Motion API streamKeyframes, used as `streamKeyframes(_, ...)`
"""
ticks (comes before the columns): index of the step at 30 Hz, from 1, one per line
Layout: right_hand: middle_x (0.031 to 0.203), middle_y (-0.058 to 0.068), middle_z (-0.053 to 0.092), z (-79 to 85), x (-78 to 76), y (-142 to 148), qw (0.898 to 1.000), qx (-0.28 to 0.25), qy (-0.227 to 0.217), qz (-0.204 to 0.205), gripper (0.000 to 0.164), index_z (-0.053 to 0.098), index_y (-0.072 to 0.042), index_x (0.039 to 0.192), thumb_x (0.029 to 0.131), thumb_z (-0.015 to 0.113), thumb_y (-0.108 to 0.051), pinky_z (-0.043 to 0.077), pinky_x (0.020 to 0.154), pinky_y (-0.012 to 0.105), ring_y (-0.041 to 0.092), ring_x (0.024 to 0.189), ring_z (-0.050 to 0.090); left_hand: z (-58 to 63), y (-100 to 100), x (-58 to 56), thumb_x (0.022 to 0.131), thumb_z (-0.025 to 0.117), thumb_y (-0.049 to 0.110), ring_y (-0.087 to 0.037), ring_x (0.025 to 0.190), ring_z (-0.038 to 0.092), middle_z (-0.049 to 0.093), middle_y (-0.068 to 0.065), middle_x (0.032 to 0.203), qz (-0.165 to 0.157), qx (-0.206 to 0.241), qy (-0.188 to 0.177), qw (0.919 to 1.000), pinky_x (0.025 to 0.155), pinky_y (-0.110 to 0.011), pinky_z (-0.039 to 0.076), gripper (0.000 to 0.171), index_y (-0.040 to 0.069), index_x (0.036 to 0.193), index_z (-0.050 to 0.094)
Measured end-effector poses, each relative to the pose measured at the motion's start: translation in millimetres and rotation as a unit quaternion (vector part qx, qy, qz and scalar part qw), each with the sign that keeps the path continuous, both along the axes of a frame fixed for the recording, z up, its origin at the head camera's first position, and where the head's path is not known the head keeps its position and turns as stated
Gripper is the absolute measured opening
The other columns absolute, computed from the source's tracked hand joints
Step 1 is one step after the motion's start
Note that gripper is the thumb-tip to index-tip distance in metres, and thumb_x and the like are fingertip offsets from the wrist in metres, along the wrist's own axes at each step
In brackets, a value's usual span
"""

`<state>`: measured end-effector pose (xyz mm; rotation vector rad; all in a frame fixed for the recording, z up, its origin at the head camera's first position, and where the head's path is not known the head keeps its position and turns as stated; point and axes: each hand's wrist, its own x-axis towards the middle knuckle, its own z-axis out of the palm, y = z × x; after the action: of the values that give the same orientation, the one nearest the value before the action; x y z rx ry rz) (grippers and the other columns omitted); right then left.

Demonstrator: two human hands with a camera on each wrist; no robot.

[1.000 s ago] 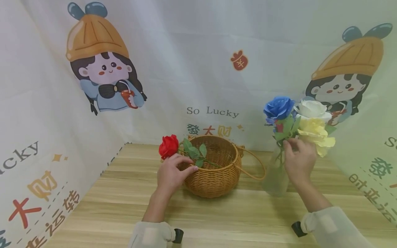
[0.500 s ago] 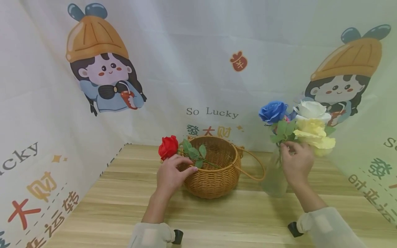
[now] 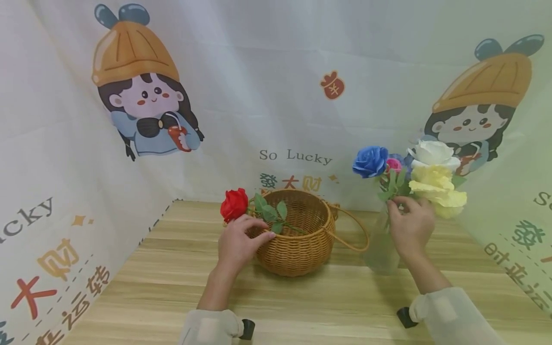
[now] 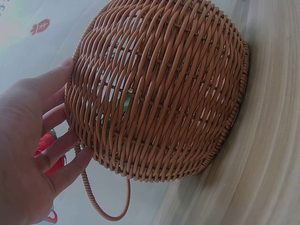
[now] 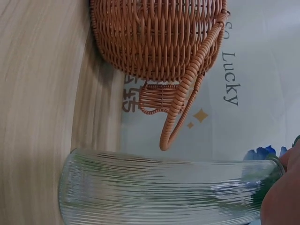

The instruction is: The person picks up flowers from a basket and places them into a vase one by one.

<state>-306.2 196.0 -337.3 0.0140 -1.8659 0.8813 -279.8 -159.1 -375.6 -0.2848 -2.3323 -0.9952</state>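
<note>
A round wicker basket (image 3: 295, 256) stands on the table, and my left hand (image 3: 239, 242) grips its rim at the left, thumb on the near side. In the left wrist view, the fingers of the left hand (image 4: 35, 150) curl over that rim. One red rose (image 3: 234, 204) lies across the rim, its leafy stem inside the basket. To the right, a ribbed clear glass vase (image 5: 164, 192) holds a white rose (image 3: 433, 154), a yellow rose (image 3: 437, 189) and a pink flower (image 3: 394, 165). My right hand (image 3: 411, 225) pinches the stem of the blue rose (image 3: 370, 161) at the vase mouth.
The basket's looped handle (image 3: 355, 247) hangs out toward the vase. Behind the wooden table (image 3: 302, 306) hangs a white printed cloth (image 3: 267, 110), which also runs along both sides.
The blue rose has tilted left and down as my right hand shifted slightly left. The pink flower behind it shows more now. My left hand and the basket have stayed put.
</note>
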Motion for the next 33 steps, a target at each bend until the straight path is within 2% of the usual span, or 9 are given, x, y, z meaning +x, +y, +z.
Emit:
streamKeyframes(8, 0.073, 0.015, 0.047, -3.1, 4.2, 0.3, 1.0, -0.01, 0.007, 0.01, 0.011, 0.072, 0.006, 0.086, 0.079, 0.074, -0.002, 0.029, 0.067, 0.035, 0.022, 0.069, 0.039, -0.7, 0.2, -0.8, 0.074, 0.085, 0.039, -0.018, 0.091, 0.059, 0.066, 0.008, 0.093, 0.001, -0.002, -0.002, 1.0, 0.077, -0.039, 0.046, 0.022, 0.025, 0.088, 0.076)
streamKeyframes(16, 0.077, 0.017, 0.05, -9.0, 7.5, 1.1, 0.999, -0.023, 0.017, 0.018, 0.013, 0.072, 0.007, 0.087, 0.08, 0.074, -0.003, 0.033, 0.065, 0.032, 0.018, 0.07, 0.044, -0.6, 0.8, -0.4, 0.074, 0.084, 0.04, -0.017, 0.092, 0.059, 0.066, 0.009, 0.093, 0.001, 0.001, -0.001, 1.0, 0.078, -0.039, 0.047, 0.022, 0.025, 0.088, 0.076)
streamKeyframes(24, 0.078, 0.014, 0.054, -14.2, 16.8, -1.7, 0.999, -0.041, -0.012, 0.016, 0.016, 0.07, 0.007, 0.095, 0.082, 0.074, -0.004, 0.035, 0.061, 0.018, 0.013, 0.069, 0.045, -0.9, 0.3, -2.0, 0.073, 0.085, 0.04, -0.017, 0.092, 0.06, 0.066, 0.009, 0.093, 0.0, 0.0, 0.001, 1.0, 0.077, -0.038, 0.047, 0.022, 0.025, 0.088, 0.076)
streamKeyframes(29, 0.075, 0.015, 0.056, -18.9, 20.7, -6.6, 0.998, -0.045, -0.017, 0.03, 0.014, 0.071, 0.004, 0.093, 0.082, 0.075, -0.004, 0.035, 0.062, 0.02, 0.011, 0.067, 0.045, -0.9, 0.2, -1.4, 0.074, 0.085, 0.039, -0.018, 0.093, 0.06, 0.067, 0.009, 0.094, -0.001, 0.002, -0.002, 1.0, 0.078, -0.039, 0.047, 0.022, 0.025, 0.088, 0.077)
streamKeyframes(33, 0.071, 0.011, 0.057, -23.9, 22.0, -11.3, 0.998, -0.048, -0.012, 0.041, 0.012, 0.071, 0.003, 0.091, 0.081, 0.076, -0.002, 0.036, 0.062, 0.021, 0.009, 0.065, 0.046, -0.7, 0.4, -1.0, 0.075, 0.084, 0.04, -0.018, 0.093, 0.06, 0.067, 0.008, 0.095, 0.0, 0.0, -0.006, 1.0, 0.079, -0.039, 0.047, 0.022, 0.024, 0.089, 0.077)
